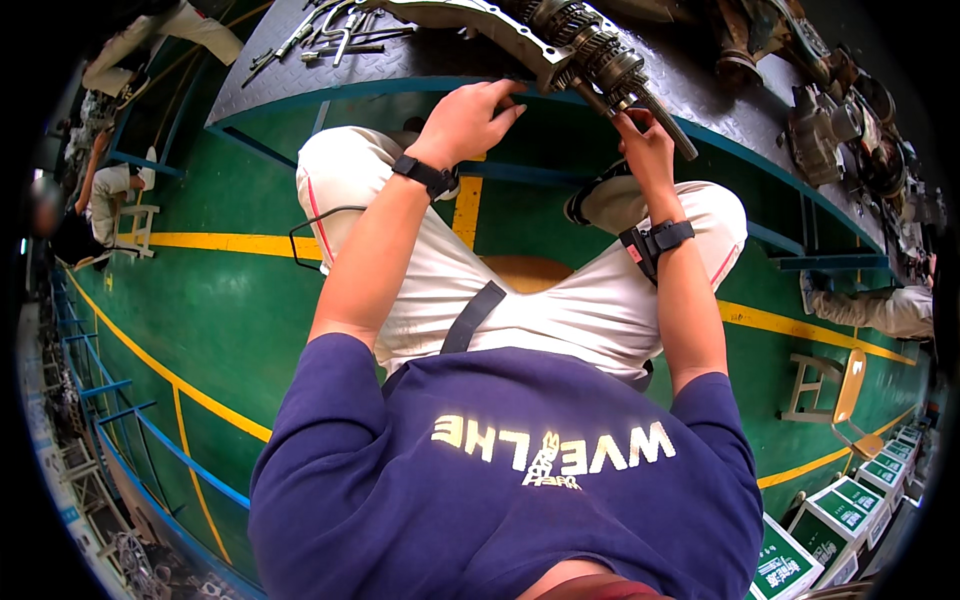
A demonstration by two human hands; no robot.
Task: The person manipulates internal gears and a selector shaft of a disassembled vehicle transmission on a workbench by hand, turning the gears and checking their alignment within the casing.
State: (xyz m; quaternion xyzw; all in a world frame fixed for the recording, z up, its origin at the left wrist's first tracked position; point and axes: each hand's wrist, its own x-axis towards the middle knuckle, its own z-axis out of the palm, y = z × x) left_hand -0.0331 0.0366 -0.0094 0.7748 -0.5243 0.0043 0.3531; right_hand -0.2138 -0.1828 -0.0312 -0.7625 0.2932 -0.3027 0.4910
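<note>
A gearbox shaft assembly with stacked metal gears [600, 55] lies at the bench's near edge, its splined shaft [668, 122] sticking out over the edge toward me. My right hand [645, 145] is closed at the underside of the gears, beside this shaft. Its fingertips pinch together there, and what they hold is hidden or too small to make out. Left of it, my left hand [470, 122] is just off the bench edge, below the pale metal gearbox housing [480, 22]. Its fingers are bent, with the thumb apart from them, and no object shows in it.
Wrenches and other hand tools [340, 32] lie on the patterned metal bench top [430, 68], far left. Greasy metal parts [850, 130] crowd its right side. A stool [845, 390] and green-and-white boxes [840, 515] stand right. Other people sit at both sides.
</note>
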